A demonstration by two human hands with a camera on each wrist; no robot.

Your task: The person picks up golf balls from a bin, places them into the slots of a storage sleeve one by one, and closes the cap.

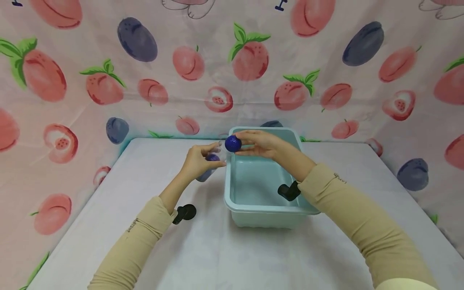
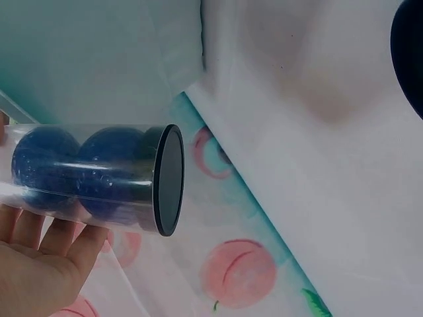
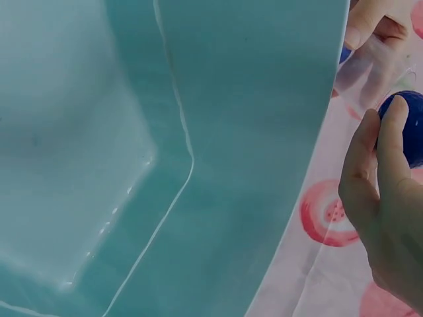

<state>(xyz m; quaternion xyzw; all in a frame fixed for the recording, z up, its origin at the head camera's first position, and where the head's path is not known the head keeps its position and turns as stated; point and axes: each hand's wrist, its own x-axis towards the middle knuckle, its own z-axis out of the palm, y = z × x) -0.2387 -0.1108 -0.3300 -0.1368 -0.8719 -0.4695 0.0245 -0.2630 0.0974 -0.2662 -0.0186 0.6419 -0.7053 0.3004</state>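
Note:
My left hand (image 1: 197,161) grips a clear plastic tube (image 2: 66,210) with a dark end cap (image 2: 170,179). Two dark blue balls (image 2: 109,173) show through its wall in the left wrist view. Between the fingertips of my right hand (image 1: 259,143) is another blue ball (image 1: 233,143), dimpled like a golf ball, right at the tube's mouth. The right wrist view has this hand (image 3: 390,191) at its right edge, with the ball partly cut off. Both hands are raised by the left rim of a light blue plastic basin (image 1: 227,189); the right forearm reaches across it.
The basin stands on a white-covered table (image 1: 214,249). A fruit-print cloth (image 1: 250,96) hangs behind and along the sides. Black wrist cameras (image 1: 288,191) sit at both cuffs, the right one over the basin.

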